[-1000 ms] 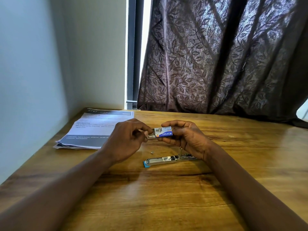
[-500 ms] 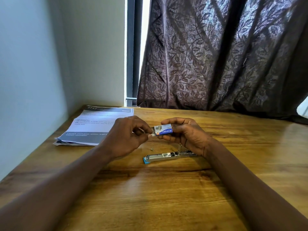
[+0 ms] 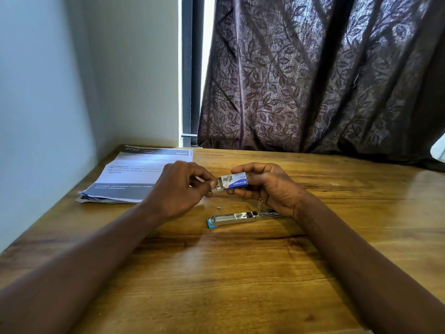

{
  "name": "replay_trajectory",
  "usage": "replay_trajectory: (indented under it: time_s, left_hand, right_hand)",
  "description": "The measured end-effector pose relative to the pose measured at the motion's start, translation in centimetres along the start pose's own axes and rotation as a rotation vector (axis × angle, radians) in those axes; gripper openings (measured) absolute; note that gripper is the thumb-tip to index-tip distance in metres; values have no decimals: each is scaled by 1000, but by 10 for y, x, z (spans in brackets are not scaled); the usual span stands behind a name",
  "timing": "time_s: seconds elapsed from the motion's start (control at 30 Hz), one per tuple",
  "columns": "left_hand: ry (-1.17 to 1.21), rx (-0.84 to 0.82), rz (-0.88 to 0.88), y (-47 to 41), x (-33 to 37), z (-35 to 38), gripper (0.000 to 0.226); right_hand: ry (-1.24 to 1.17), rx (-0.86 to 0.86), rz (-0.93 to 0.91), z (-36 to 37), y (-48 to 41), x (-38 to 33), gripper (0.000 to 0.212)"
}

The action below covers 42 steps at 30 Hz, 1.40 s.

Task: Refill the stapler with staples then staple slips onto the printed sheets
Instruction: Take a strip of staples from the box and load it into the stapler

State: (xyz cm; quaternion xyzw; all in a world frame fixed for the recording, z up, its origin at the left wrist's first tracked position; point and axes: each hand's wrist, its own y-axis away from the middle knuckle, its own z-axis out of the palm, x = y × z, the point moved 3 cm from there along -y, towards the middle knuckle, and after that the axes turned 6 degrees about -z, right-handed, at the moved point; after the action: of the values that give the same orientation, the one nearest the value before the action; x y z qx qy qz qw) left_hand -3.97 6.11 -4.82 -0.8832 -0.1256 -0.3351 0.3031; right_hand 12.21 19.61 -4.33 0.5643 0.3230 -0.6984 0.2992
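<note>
Blue-and-white cardboard staple box (image 3: 234,181) sits pinched in the right hand (image 3: 267,186); the left hand (image 3: 179,189), at its 9 o'clock, pinches the tray end. Opened chrome stapler (image 3: 240,216) lies at 6 o'clock on the wooden desk (image 3: 240,273), long axis left-right.

At frame centre, the right hand (image 3: 267,186) holds a staple box (image 3: 234,181); the left hand (image 3: 179,189) pinches its open end, above the opened stapler (image 3: 237,217).
</note>
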Motion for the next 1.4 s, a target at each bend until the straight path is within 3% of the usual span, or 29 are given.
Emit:
replay_trajectory:
  time_s: [0.3, 0.87, 1.2, 1.4]
  left_hand:
    - [-114, -63, 5, 2, 4, 0, 5]
    - [-63, -105, -44, 3, 3, 0, 9]
    - [-116, -20, 126, 3, 7, -6, 16]
    - [26, 44, 32, 6, 10, -4, 14]
  right_hand:
    - [36, -30, 17, 0, 0, 3, 25]
    - [19, -32, 58, -2, -1, 4, 24]
    - [-63, 48, 57, -4, -3, 3, 29]
    - [-90, 48, 65, -4, -3, 3, 30]
